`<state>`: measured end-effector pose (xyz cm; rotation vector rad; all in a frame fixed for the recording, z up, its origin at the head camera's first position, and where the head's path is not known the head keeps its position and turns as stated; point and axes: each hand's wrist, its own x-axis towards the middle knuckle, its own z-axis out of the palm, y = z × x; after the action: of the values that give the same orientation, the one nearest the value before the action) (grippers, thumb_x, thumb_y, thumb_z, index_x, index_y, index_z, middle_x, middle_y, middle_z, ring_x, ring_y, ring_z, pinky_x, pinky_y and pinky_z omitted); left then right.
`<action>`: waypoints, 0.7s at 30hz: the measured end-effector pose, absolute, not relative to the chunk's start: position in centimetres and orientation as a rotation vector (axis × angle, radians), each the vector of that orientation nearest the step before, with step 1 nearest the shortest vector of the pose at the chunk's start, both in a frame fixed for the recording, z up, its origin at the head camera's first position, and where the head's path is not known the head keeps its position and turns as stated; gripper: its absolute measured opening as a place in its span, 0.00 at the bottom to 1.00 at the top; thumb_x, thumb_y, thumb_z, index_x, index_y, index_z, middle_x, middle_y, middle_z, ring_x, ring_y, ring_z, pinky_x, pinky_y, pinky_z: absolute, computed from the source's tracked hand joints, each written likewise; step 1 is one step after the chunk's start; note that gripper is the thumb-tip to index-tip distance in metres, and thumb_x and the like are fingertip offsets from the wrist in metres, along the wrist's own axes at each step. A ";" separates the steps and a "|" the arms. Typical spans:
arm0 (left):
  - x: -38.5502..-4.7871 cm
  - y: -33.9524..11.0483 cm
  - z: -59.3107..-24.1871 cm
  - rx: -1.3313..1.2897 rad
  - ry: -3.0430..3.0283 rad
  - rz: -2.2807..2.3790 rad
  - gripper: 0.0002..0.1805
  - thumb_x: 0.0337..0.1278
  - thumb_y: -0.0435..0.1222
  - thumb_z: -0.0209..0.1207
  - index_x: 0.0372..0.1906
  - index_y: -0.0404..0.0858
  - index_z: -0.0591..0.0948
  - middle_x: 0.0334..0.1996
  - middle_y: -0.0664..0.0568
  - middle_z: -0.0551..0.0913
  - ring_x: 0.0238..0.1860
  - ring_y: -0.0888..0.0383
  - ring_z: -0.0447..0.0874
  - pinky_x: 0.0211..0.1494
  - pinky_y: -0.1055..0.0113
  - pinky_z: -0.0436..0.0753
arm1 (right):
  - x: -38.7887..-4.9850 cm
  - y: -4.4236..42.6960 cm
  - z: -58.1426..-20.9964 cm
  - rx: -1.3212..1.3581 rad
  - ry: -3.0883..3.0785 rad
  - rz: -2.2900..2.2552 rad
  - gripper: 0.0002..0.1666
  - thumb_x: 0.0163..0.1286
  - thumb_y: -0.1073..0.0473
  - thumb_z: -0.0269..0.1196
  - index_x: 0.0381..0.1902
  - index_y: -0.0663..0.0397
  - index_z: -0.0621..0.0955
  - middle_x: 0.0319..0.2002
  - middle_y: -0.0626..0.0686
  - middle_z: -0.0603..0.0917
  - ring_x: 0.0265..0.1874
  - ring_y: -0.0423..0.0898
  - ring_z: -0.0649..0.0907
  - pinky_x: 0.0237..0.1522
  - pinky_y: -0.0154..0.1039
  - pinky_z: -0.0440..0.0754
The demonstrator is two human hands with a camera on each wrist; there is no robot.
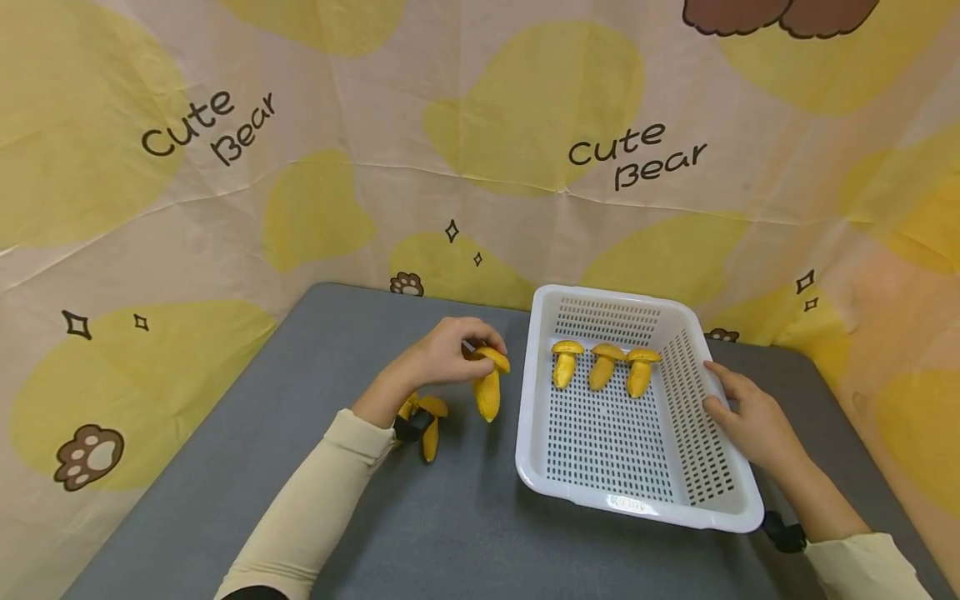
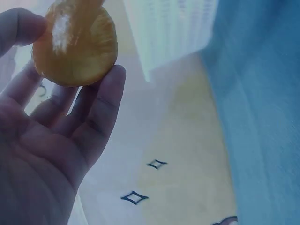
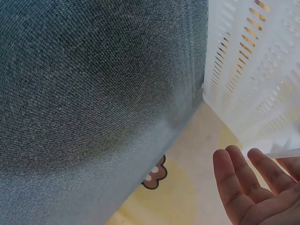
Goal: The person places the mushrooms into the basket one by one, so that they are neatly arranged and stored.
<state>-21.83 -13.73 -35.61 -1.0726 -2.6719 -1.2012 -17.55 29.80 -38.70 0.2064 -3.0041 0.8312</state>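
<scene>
Yellow mushroom with a rounded cap and tapering stem point(image 1: 487, 396): held in the air over the grey table point(image 1: 465, 533), just left of the white perforated plastic basket point(image 1: 528, 375). Cap up, stem tip pointing down.

Left hand point(image 1: 444, 354): partly closed, thumb and fingers pinching the mushroom by its cap. Left wrist view agrees: thumb on one side of the cap, fingertips on the other, palm bare.

Right hand point(image 1: 757, 421): mostly open, at the basket's right-hand rim, seemingly touching it. Right wrist view shows fingers fairly straight, outside the wall; thumb not clear there, so cannot tell how firmly it bears on the rim.

Basket contents: three yellow mushrooms in a row point(image 1: 603, 367) toward the far end, side by side, caps toward the far wall, stems toward the near one.

By the left wrist, on the table: one darker yellow mushroom point(image 1: 431, 429), and another yellow mushroom point(image 1: 407, 408) mostly hidden behind the wrist.

Behind: pale cloth backdrop point(image 1: 480, 100) with yellow patches, "Cute Bear" lettering.
</scene>
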 end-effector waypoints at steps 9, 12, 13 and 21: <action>-21.3 -11.1 -34.3 -1.040 -2.587 -1.292 0.09 0.55 0.34 0.61 0.42 0.43 0.84 0.38 0.54 0.83 0.36 0.61 0.79 0.40 0.66 0.85 | -17.6 29.8 -38.9 0.207 -3.001 0.835 0.35 0.73 0.55 0.48 0.74 0.61 0.56 0.58 0.75 0.67 0.23 0.47 0.84 0.18 0.38 0.82; -21.2 -10.0 -34.4 -1.056 -2.515 -1.287 0.10 0.55 0.34 0.61 0.43 0.41 0.84 0.39 0.53 0.83 0.36 0.61 0.79 0.39 0.67 0.85 | -17.6 29.8 -38.8 0.204 -3.002 0.837 0.35 0.73 0.55 0.48 0.74 0.61 0.56 0.58 0.75 0.67 0.23 0.47 0.84 0.18 0.38 0.82; -21.2 -9.7 -34.4 -1.061 -2.496 -1.285 0.10 0.55 0.34 0.61 0.43 0.40 0.84 0.40 0.52 0.83 0.36 0.61 0.79 0.39 0.67 0.84 | -17.6 29.8 -38.8 0.204 -3.001 0.835 0.35 0.73 0.55 0.48 0.74 0.61 0.56 0.58 0.75 0.67 0.23 0.47 0.84 0.18 0.38 0.82; -21.3 -7.1 -34.4 -1.137 -2.456 -1.239 0.11 0.54 0.32 0.61 0.43 0.38 0.84 0.41 0.50 0.82 0.37 0.61 0.78 0.40 0.71 0.83 | -17.6 29.9 -38.6 0.207 -3.003 0.820 0.35 0.73 0.55 0.48 0.74 0.62 0.56 0.59 0.75 0.67 0.24 0.49 0.84 0.18 0.38 0.82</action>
<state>-21.31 -7.06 -34.38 -1.1372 -2.4563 -1.2394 -17.64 29.85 -38.64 0.2075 -3.0029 0.8204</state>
